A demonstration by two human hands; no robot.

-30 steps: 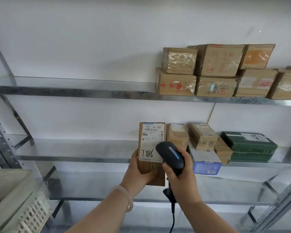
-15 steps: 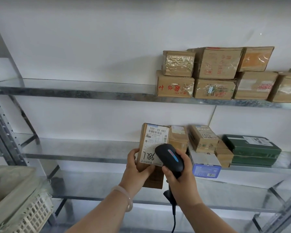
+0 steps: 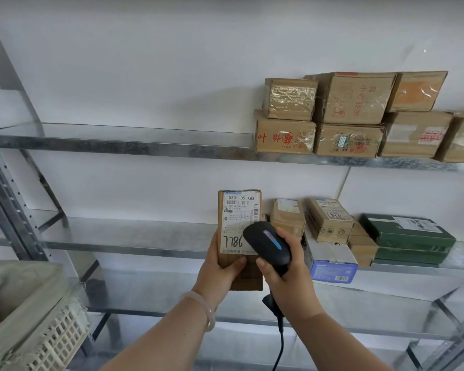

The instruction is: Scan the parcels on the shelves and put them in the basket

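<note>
The parcel [image 3: 239,210] being handled is a narrow brown cardboard box. It is held upright on end just in front of the middle shelf [image 3: 131,234], off its surface. Its white label faces the camera, with the barcode near the top and "7786" handwritten lower down.

It looks stiff and light, since one hand carries it upright with no sign of strain. The flat card sides should give a sure hold that is unlikely to slip. The best place to hold it is low on the long sides, which leaves the barcode uncovered.

The left hand [image 3: 220,269] has its fingers [image 3: 237,262] clamped on the lower half of the box. The thumb lies across the front just under the label, and the rest are hidden behind.

The right hand [image 3: 287,274] is curled tight round the black scanner [image 3: 265,243]. The scanner's head overlaps the label's lower right corner and aims up at the barcode. I cannot tell whether it touches the box.

I judge this to be the scan itself, with the drop into the basket [image 3: 56,341] not yet done. The basket sits below the middle shelf, at its left end.

More parcels wait at the right end of the middle shelf: brown boxes [image 3: 328,220], a blue-and-white box [image 3: 330,261] and green boxes [image 3: 407,236]. Others are stacked on the shelf above.
</note>
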